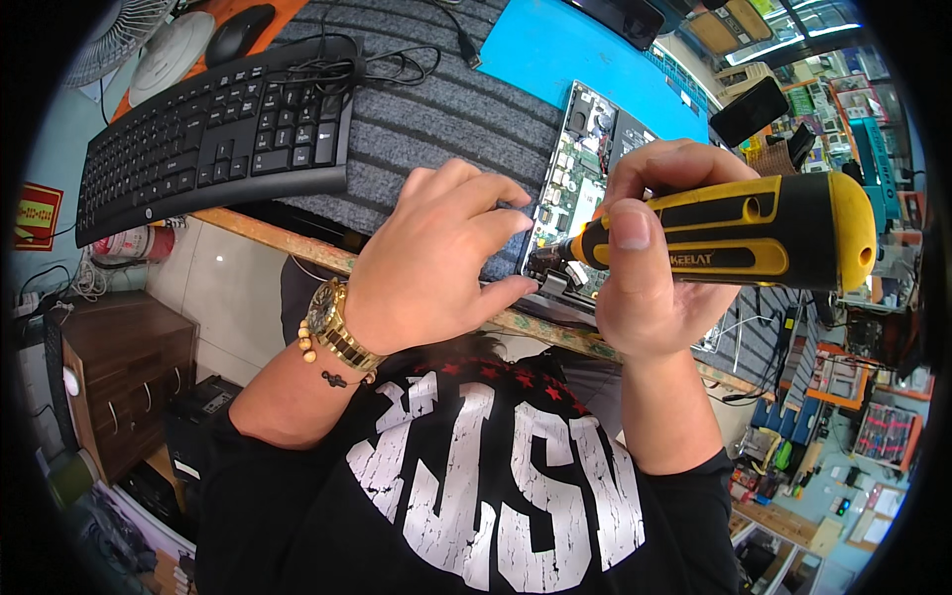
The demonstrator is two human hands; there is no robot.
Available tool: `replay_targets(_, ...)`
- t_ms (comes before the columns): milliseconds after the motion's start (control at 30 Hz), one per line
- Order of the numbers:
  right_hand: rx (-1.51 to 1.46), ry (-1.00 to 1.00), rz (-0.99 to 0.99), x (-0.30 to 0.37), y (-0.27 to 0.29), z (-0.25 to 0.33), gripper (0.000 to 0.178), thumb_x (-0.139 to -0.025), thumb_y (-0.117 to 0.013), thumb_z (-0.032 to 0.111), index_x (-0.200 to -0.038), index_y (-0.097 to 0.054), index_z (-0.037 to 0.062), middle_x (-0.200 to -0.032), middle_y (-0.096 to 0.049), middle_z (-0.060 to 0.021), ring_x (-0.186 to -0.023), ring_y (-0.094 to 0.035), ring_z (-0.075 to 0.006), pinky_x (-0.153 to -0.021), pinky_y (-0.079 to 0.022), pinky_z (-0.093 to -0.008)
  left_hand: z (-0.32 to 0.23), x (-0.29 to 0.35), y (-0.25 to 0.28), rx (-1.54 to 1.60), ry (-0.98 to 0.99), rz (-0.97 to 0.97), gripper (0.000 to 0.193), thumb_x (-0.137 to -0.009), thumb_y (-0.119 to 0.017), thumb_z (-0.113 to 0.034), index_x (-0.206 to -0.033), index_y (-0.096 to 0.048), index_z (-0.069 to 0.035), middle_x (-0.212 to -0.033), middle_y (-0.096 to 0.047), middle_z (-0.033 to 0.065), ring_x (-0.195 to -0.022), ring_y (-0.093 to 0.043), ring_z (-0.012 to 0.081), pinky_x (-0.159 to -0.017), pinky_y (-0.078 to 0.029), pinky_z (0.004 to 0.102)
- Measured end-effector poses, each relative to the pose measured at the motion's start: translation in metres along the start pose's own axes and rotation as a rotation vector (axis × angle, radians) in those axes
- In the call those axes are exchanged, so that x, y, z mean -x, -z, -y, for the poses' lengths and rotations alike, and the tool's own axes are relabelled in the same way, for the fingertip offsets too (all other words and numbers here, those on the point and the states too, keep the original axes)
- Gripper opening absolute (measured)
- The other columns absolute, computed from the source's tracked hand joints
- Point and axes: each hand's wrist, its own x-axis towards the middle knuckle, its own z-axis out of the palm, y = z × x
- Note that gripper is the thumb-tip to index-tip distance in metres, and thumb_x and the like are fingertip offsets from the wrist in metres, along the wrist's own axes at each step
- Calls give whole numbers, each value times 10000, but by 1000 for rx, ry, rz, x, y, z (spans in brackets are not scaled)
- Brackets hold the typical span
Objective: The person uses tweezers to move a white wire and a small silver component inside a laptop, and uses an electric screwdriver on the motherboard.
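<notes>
An opened laptop base point(567, 169) lies on the bench with its green circuit board and black battery showing. In my right hand point(645, 273) is a yellow and black electric screwdriver point(759, 233), gripped around its body and held almost level. Its tip points left, at the laptop's near left corner by a dark hinge point(548, 281); whether the tip touches a screw is too small to tell. My left hand point(431, 248) is beside the laptop's left edge, fingers spread and slightly bent, with nothing visible in it. Part of the laptop is hidden behind my right hand.
A black keyboard point(213, 144) with a bundled cable point(397, 64) is at the left, near a black mouse point(241, 35). Grey ribbed matting point(421, 124) covers the bench. Beyond the laptop lies a blue mat point(531, 50). The bench's wooden edge point(283, 241) runs beneath my wrists.
</notes>
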Motion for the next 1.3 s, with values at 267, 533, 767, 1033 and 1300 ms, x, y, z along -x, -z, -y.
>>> replay_targets(267, -31, -42, -9, 1, 0, 6, 407, -932, -850, -1, -1239, -588, -52, -1009, -659, -89, -811, -645, -135, -714, -523, -273, -4, -8, 24, 55, 0, 70, 421, -827, -875, -145, -1220, -767, -36, -1320, -735, 127, -1231, -655, 393, -1091, -501, 494)
replay_targets(533, -156, -230, -40, 4, -3, 13, 380, -947, -817, -32, -1253, -592, -9, -989, -668, -65, -837, -631, -121, -745, -508, -272, 65, -137, 80, -491, 239, 213, 237, -964, -804, -186, -1112, -852, -7, -1065, -836, 213, -1005, -804, 418, -934, -635, 503)
replay_targets(767, -53, -264, 63, 4, 6, 17, 382, -964, -810, -22, -1283, -607, 28, -994, -656, -31, -858, -632, -94, -754, -517, -267, 150, -206, 28, -654, 200, 227, 231, -1008, -753, -234, -1117, -871, -68, -1146, -813, 233, -1114, -771, 429, -1014, -614, 539)
replay_targets(1033, -43, -311, 79, 6, 8, 19, 377, -969, -814, 26, -1276, -595, 29, -1013, -649, -38, -892, -614, -104, -797, -517, -286, 140, -211, 19, -832, 55, 220, 194, -964, -674, -95, -945, -849, -14, -1070, -815, 241, -973, -807, 432, -918, -658, 509)
replay_targets(1300, 1, -281, 136, 5, 7, 19, 374, -975, -818, 41, -1271, -590, 37, -1020, -650, -40, -881, -630, -112, -795, -529, -299, 142, -203, 18, -881, 87, 220, 223, -1040, -606, -115, -1082, -776, 22, -1117, -804, 235, -1043, -808, 408, -942, -651, 520)
